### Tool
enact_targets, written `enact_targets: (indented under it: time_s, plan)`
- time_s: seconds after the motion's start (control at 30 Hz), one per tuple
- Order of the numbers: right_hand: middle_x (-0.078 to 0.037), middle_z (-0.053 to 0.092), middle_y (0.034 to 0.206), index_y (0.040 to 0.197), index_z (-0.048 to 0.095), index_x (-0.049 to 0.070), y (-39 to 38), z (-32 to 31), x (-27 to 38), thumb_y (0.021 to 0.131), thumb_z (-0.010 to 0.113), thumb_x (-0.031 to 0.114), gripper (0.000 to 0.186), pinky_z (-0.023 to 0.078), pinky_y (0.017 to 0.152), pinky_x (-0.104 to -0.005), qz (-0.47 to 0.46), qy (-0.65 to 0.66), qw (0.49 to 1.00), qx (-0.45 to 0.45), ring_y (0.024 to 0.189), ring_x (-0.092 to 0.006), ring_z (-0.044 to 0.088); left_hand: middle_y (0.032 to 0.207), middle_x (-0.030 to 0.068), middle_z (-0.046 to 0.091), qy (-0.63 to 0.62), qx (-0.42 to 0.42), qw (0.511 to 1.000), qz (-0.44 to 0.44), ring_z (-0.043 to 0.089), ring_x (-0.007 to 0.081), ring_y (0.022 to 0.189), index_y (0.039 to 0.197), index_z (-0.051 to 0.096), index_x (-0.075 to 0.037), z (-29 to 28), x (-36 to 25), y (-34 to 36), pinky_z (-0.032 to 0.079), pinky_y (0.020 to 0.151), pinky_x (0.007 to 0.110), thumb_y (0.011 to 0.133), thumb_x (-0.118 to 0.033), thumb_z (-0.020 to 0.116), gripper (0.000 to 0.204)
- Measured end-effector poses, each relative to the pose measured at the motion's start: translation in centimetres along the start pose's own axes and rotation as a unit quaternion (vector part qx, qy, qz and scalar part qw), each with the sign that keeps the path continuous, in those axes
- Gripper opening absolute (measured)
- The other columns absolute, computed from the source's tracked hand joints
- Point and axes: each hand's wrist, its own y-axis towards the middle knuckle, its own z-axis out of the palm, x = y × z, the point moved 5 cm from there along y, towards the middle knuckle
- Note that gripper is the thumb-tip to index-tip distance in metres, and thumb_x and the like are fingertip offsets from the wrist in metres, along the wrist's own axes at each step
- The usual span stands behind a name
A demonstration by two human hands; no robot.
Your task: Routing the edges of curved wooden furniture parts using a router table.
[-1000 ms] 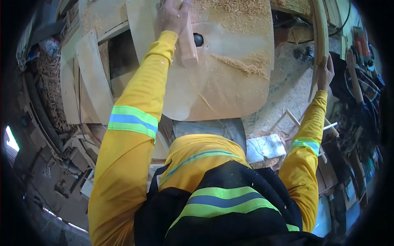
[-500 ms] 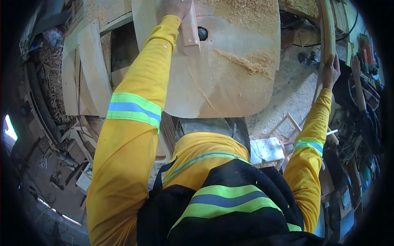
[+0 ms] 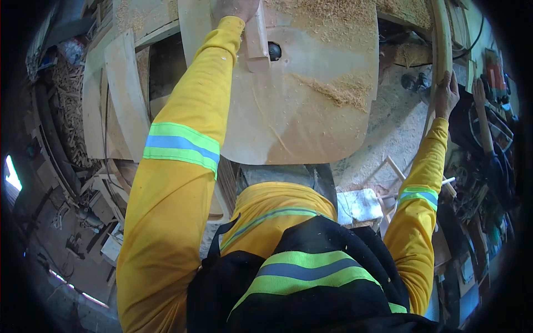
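Note:
A broad pale wooden board with rounded corners [image 3: 311,130] lies in front of me, with a dark round part [image 3: 274,51] showing in a hole through it. At the upper edge of the view, my left hand [image 3: 237,8] is against a narrow wooden block [image 3: 257,39] on the board. Its fingers are cut off or hidden, so its hold cannot be made out. Off to the right, my right hand [image 3: 446,97] grips a long wooden rail [image 3: 442,39] near its lower part, fingers along its side.
Wood shavings [image 3: 341,91] are scattered over the board. Bent wooden panels [image 3: 126,89] stand at the left, near a heap of wood scraps [image 3: 71,111]. A white-topped stool [image 3: 360,206] is below the board's right corner. Tools and cords crowd the right side.
The board's near edge sits slightly lower in the view. Both hands keep nearly the same places, the left one a touch farther up.

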Motion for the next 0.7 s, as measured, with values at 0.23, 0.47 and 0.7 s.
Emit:
enact_targets:
  time_s: [0.23, 0.47, 0.7]
  plan:
    - [0.002, 0.064, 0.084, 0.133, 0.063, 0.0, 0.0, 0.9, 1.6, 0.1, 0.067, 0.033, 0.047, 0.046, 0.069, -0.0201, -0.013, -0.013, 1.0, -0.015, 0.073, -0.0037, 0.053, 0.12, 0.0262, 0.065, 0.0, 0.003, 1.0, 0.004, 0.063, 0.0402, 0.114, 0.145, 0.048, -0.009, -0.1, 0.1, 0.7, 0.053, 0.091, 0.045, 0.09, -0.014, 0.062, 0.057]
    - [0.002, 0.063, 0.082, 0.133, 0.064, 0.001, 0.3, 0.9, 1.0, 0.1, 0.066, 0.032, 0.046, 0.047, 0.068, -0.0209, -0.011, 0.002, 1.0, -0.019, 0.071, -0.004, 0.053, 0.115, 0.0271, 0.066, 0.046, 0.01, 0.998, -0.048, 0.064, 0.0422, 0.111, 0.146, 0.047, -0.016, 0.1, 0.0, 1.0, 0.053, 0.089, 0.049, 0.089, -0.02, 0.065, 0.06]
    - [0.001, 0.063, 0.084, 0.133, 0.063, 0.0, 1.0, 1.0, 0.8, 0.1, 0.067, 0.033, 0.047, 0.05, 0.068, -0.0226, -0.021, -0.034, 0.999, -0.02, 0.072, -0.0045, 0.054, 0.108, 0.026, 0.069, 0.051, 0.021, 0.997, -0.047, 0.066, 0.0401, 0.106, 0.141, 0.053, -0.012, 0.6, 1.8, 1.9, 0.055, 0.085, 0.047, 0.088, -0.02, 0.066, 0.055]
